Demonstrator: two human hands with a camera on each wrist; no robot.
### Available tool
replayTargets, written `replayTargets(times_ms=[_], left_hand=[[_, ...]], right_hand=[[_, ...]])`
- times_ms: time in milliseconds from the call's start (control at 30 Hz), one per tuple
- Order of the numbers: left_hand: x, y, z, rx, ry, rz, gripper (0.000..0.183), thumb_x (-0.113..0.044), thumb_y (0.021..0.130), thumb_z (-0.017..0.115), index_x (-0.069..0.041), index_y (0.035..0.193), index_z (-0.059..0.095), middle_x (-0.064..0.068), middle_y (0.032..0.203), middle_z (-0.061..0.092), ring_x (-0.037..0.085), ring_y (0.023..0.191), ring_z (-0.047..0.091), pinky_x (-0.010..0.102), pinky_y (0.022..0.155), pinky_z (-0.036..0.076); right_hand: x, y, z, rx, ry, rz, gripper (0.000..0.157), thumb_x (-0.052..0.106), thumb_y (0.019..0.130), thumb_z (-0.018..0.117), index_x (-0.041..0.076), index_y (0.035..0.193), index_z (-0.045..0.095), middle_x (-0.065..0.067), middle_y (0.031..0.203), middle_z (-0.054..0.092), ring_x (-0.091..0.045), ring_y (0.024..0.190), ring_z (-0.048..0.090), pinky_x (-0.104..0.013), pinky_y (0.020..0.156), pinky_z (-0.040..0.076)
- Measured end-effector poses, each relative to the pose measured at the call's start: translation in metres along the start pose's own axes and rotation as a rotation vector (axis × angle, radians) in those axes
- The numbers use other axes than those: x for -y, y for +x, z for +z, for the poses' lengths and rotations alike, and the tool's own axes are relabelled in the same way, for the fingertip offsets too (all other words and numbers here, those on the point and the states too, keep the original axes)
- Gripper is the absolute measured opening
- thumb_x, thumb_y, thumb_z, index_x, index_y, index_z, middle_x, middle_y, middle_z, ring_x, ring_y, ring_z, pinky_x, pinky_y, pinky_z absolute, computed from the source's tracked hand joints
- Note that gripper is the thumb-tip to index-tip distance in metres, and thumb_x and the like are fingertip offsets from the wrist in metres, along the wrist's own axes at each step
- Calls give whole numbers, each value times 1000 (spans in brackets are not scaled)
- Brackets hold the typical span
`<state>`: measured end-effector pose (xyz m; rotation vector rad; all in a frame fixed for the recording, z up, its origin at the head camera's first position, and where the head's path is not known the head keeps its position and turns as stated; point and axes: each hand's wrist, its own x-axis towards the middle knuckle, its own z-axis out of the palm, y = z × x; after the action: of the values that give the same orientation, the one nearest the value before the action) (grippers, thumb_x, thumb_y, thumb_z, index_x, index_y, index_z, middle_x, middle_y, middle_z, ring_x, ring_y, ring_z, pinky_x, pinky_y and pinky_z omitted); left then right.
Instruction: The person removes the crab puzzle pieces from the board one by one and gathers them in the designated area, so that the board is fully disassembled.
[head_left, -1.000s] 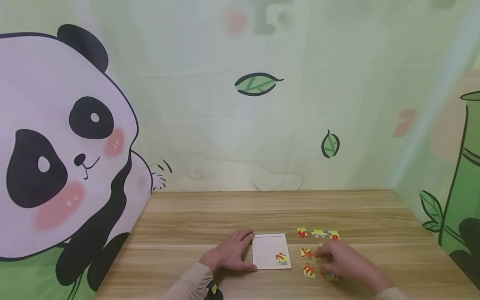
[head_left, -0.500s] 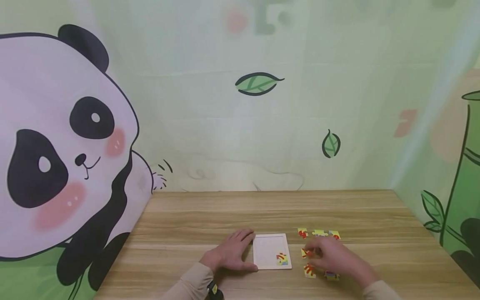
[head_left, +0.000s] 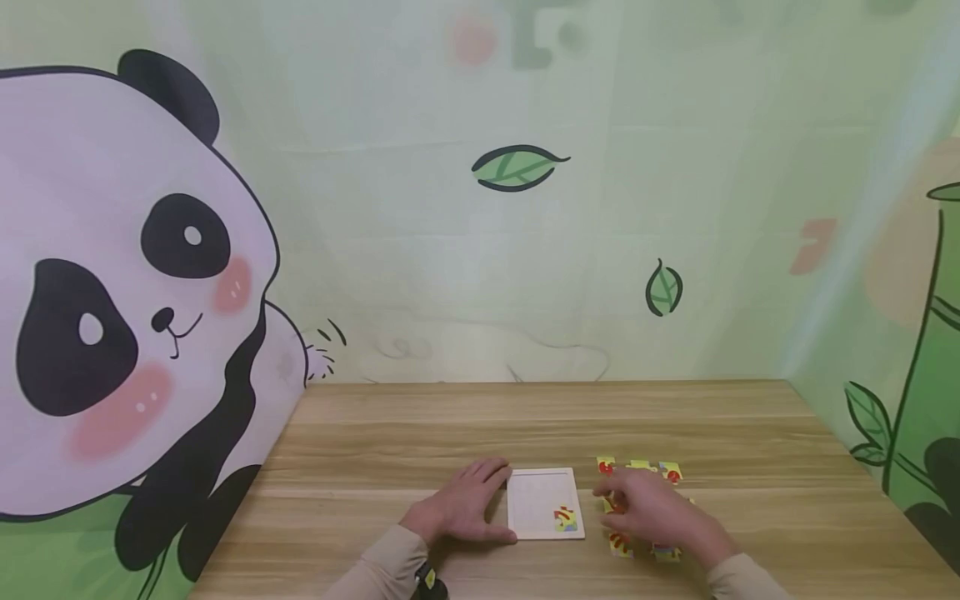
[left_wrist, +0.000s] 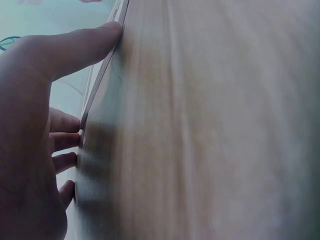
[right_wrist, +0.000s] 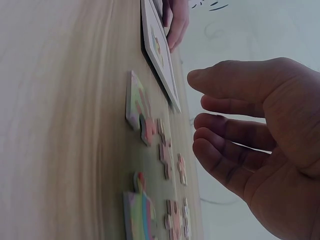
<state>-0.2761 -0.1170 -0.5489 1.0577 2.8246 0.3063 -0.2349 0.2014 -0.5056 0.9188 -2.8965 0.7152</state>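
A white square puzzle tray [head_left: 534,504] lies on the table, with one yellow puzzle piece [head_left: 566,518] with red marks in its near right corner. Against the tray's left side rests my left hand [head_left: 467,504], thumb at the near corner and fingers at the far one. My right hand [head_left: 660,507] hovers over the loose pieces right of the tray. In the right wrist view its thumb and loosely bent fingers stand apart with nothing between them. Below it lie a piece [right_wrist: 137,102] and a striped piece [right_wrist: 139,215]; the hand hides some pieces in the head view.
The loose pieces lie in rough rows, with a red and yellow piece [head_left: 606,466] and a corner piece [head_left: 671,472] at the back. Wood-grain table [head_left: 420,425] extends around them. Behind it stands a printed panda backdrop [head_left: 420,250].
My right hand has moved left over the loose pieces, toward the tray. The left hand, the tray and the piece in it stay in place.
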Motion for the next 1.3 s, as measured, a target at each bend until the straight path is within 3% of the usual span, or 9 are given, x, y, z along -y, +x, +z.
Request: replayTargets(times_ms=[667, 1300], left_hand=[[-1, -2, -1, -21, 6, 16, 102, -73, 77, 60, -8, 150, 34, 8, 154, 33, 27, 142, 32, 48, 117, 30], [0, -2, 1, -35, 6, 21, 100, -72, 77, 62, -8, 150, 35, 8, 153, 34, 27, 141, 33, 48, 116, 31]], right_hand=[[13, 23, 16, 57, -23, -59, 33, 20, 77, 78, 7, 106, 72, 2, 93, 67, -6, 75, 53, -23, 65, 46], [17, 32, 32, 100, -12, -92, 39, 21, 73, 79, 5, 108, 71, 1, 95, 65, -4, 72, 50, -20, 63, 45]])
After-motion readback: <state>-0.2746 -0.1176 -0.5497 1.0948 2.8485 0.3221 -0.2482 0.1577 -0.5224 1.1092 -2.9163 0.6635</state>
